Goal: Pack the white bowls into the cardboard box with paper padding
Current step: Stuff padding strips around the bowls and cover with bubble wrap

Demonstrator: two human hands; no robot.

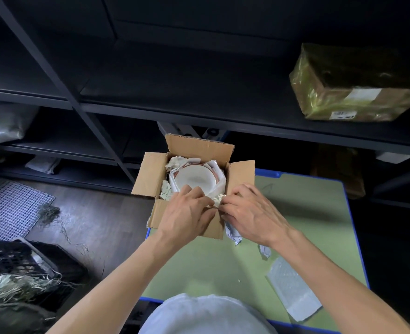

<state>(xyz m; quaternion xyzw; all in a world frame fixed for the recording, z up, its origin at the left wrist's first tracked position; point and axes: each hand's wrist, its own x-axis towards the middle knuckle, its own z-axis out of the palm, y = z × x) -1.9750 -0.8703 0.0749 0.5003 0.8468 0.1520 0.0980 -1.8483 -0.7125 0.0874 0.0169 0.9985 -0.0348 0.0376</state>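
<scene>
An open cardboard box (151, 172) stands at the far left corner of the green table, its four flaps spread outward. Inside lies a white bowl (194, 179) with a reddish rim, with crumpled white paper padding (175, 162) around it. My left hand (187, 213) and my right hand (249, 210) meet over the box's near edge. Both pinch a crumpled piece of paper (217, 201) between their fingertips. The near part of the box interior is hidden under my hands.
The green table (307, 213) has a blue edge. A bubble-wrap sheet (293, 288) and paper scraps (233, 235) lie on it at the right. Dark metal shelving (199, 112) rises behind, bearing a taped parcel (351, 85). A black crate (18, 261) with straw sits on the floor left.
</scene>
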